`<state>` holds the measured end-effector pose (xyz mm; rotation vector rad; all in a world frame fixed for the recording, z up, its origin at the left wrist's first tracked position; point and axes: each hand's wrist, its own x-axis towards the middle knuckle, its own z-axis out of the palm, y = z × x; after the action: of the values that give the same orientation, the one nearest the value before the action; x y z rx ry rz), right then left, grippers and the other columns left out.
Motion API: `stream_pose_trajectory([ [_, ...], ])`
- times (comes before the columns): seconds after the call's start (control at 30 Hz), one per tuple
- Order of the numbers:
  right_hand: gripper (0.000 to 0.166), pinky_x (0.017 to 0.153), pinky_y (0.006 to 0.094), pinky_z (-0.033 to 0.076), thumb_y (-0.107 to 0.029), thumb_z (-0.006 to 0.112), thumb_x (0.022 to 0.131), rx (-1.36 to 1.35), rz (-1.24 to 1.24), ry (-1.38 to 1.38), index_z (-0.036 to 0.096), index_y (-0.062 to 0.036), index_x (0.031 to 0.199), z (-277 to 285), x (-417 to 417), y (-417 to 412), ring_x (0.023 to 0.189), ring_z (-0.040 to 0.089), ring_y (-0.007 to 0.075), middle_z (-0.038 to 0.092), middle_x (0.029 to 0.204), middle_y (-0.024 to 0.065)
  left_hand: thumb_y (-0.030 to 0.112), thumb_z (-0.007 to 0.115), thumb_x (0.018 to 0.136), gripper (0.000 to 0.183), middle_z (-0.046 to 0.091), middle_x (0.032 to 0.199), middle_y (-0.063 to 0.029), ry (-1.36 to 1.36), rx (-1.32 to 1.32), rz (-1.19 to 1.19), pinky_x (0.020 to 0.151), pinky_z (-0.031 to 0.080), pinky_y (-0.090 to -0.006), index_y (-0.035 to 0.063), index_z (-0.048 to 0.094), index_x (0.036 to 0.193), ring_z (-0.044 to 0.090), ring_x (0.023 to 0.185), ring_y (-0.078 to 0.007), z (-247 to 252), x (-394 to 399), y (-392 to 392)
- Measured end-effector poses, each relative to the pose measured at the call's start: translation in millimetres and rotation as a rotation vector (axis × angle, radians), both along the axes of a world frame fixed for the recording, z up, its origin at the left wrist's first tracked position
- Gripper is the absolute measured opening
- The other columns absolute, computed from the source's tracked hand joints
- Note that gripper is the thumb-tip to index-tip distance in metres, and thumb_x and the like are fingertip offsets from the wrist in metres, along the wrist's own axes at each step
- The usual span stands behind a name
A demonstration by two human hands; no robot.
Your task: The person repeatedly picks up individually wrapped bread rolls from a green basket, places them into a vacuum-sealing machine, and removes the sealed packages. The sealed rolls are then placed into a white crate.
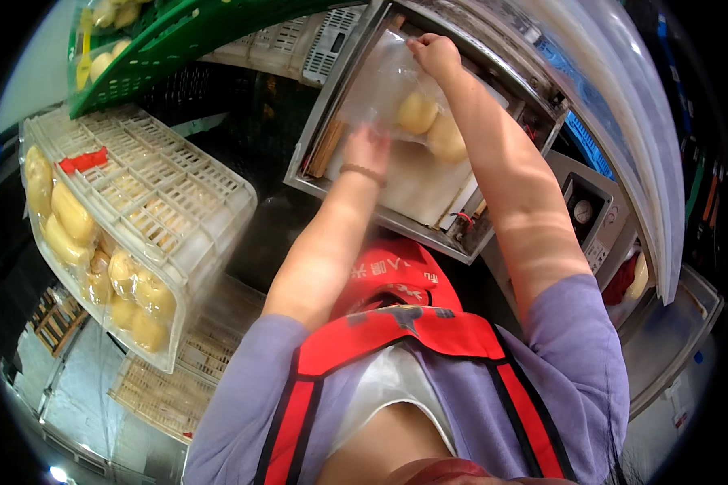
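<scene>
A clear plastic bag lies inside the metal-framed chamber of a vacuum packing machine. In it are pale yellow rounded pieces that look like peeled potatoes. My right hand pinches the bag's far edge between thumb and fingers. My left hand is blurred over the bag's near left side; whether it grips the film is not clear. Below the bag shows a white plate on the chamber floor. My right forearm covers part of the bag's right side.
A white slatted plastic crate at left holds several sealed bags of yellow pieces. A tilted green crate stands behind it. The machine's raised clear lid curves along the right, above a pressure gauge.
</scene>
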<state>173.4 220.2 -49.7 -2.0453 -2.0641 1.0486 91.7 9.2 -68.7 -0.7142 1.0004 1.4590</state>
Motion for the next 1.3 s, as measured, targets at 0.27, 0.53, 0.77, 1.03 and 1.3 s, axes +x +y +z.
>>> stream_pose_trajectory([
  [0.27, 0.048, 0.067, 0.0379, 0.047, -0.052, 0.061, 0.078, 0.045, 0.088, -0.094, 0.067, -0.0049, 0.084, -7, -12, 4, 0.070, 0.061, 0.0267, 0.064, 0.072, 0.0119, 0.041, 0.044, 0.095, 0.038, 0.057, 0.098, -0.0083, -0.048, -0.008, -0.113, 0.074, 0.049, -0.0294, 0.0057, 0.053, 0.106, 0.055, 0.085, -0.0196, -10, -9, 5],
  [0.53, 0.046, 0.072, 0.0363, 0.048, -0.052, 0.062, 0.077, 0.088, 0.125, -0.149, 0.068, -0.0069, 0.087, -4, -25, 4, 0.077, 0.064, 0.0271, 0.066, 0.076, 0.0115, 0.047, 0.036, 0.096, 0.051, 0.056, 0.103, -0.0102, -0.037, -0.075, -0.145, 0.073, 0.046, -0.0262, 0.0007, 0.053, 0.108, 0.053, 0.095, -0.0196, 7, -15, 7],
  [0.77, 0.043, 0.071, 0.0368, 0.048, -0.048, 0.064, 0.078, 0.027, 0.073, -0.066, 0.068, -0.0064, 0.089, 7, -47, -10, 0.074, 0.062, 0.0286, 0.066, 0.076, 0.0136, 0.053, 0.033, 0.095, 0.060, 0.054, 0.114, -0.0135, 0.035, -0.165, -0.091, 0.080, 0.044, -0.0273, -0.0014, 0.050, 0.115, 0.052, 0.104, -0.0218, 1, -24, 3],
  [1.03, 0.019, 0.082, 0.0388, 0.045, -0.024, 0.064, 0.077, 0.742, 0.436, 0.031, 0.067, -0.0138, 0.092, 4, -57, -14, 0.096, 0.058, 0.0268, 0.064, 0.093, 0.0070, 0.034, 0.052, 0.093, 0.037, 0.053, 0.105, -0.0098, 0.090, -0.170, 0.068, 0.081, 0.047, -0.0316, 0.0005, 0.053, 0.109, 0.052, 0.093, -0.0201, 3, -24, 4],
  [1.3, 0.021, 0.075, 0.0404, 0.045, -0.010, 0.062, 0.070, 0.839, 0.646, 0.044, 0.066, -0.0133, 0.091, 41, -39, -29, 0.090, 0.056, 0.0274, 0.061, 0.090, 0.0073, 0.030, 0.057, 0.091, 0.028, 0.053, 0.102, -0.0067, 0.040, -0.123, 0.005, 0.077, 0.048, -0.0296, 0.0046, 0.054, 0.103, 0.051, 0.090, -0.0187, 8, -22, -7],
])
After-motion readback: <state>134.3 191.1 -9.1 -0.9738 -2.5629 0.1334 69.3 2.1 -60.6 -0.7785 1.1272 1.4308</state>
